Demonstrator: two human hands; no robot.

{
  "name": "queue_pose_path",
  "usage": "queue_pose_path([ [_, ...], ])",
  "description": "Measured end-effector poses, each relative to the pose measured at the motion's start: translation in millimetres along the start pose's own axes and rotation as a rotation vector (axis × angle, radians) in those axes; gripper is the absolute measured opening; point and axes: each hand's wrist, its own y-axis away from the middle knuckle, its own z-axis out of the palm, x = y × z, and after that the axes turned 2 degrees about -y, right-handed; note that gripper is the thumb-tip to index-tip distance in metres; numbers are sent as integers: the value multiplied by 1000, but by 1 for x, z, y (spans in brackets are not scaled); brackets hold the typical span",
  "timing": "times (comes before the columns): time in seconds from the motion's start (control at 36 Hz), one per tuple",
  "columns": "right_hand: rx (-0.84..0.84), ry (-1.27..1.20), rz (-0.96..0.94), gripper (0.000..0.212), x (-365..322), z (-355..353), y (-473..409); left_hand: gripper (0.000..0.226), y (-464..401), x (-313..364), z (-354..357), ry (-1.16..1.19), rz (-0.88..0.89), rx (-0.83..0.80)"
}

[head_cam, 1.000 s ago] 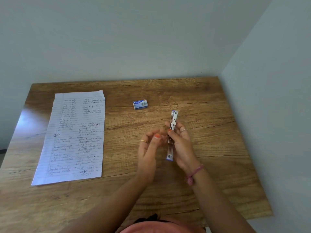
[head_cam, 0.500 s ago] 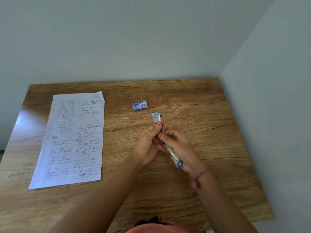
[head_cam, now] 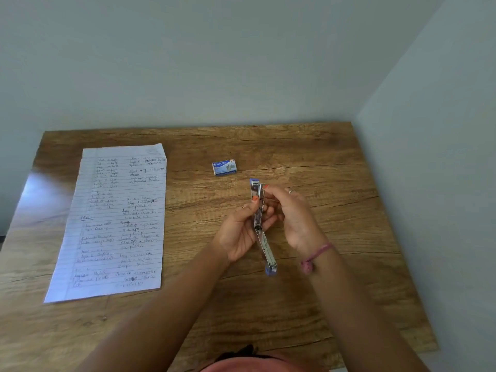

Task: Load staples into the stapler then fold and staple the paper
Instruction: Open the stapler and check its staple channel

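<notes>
A small silver stapler (head_cam: 265, 248) with blue ends is swung wide open above the middle of the wooden table (head_cam: 322, 304). My left hand (head_cam: 241, 232) cups it from the left, thumb on its upper half. My right hand (head_cam: 292, 213) pinches the upper half near the top from the right. A small blue and white staple box (head_cam: 225, 167) lies on the table just beyond the hands. A lined sheet of handwritten paper (head_cam: 118, 221) lies flat at the left, apart from both hands.
The table stands in a corner, with one wall along its far edge and another along its right edge. A pink band sits on my right wrist (head_cam: 316, 256).
The open stapler has turned from a slant to nearly straight up and down. My right hand has slid up from its lower half to its top. My left hand has closed around its middle.
</notes>
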Motion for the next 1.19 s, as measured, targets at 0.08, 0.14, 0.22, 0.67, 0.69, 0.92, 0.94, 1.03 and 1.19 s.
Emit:
queue_pose_path([
  [0.08, 17, -23, 22, 30, 1, 2, -1, 23, 0, 0, 1, -8, -1, 8],
  [0.14, 35, -44, 31, 33, 0, 4, -2, 23, -1, 0, 2, 3, -1, 19],
  [0.22, 81, -58, 44, 38, 0, 8, -1, 23, -3, 0, 4, 11, 3, 41],
  [0.67, 182, -170, 67, 30, 12, 19, 11, 41, -3, -1, 9, -31, 19, 148],
  [0.69, 182, -172, 62, 28, 12, 19, 12, 41, -3, -1, 9, -33, 18, 141],
  [0.92, 176, -198, 71, 6, 13, 20, 14, 45, 0, -1, 12, -45, 6, 136],
  [0.94, 175, -206, 71, 7, 12, 20, 15, 43, 1, 0, 12, -45, 6, 133],
  [1.03, 170, -226, 71, 10, 12, 20, 15, 33, 1, 0, 12, -35, 12, 121],
  [1.19, 179, -180, 119, 24, 9, 19, 14, 27, 0, 0, 12, -24, 10, 110],
])
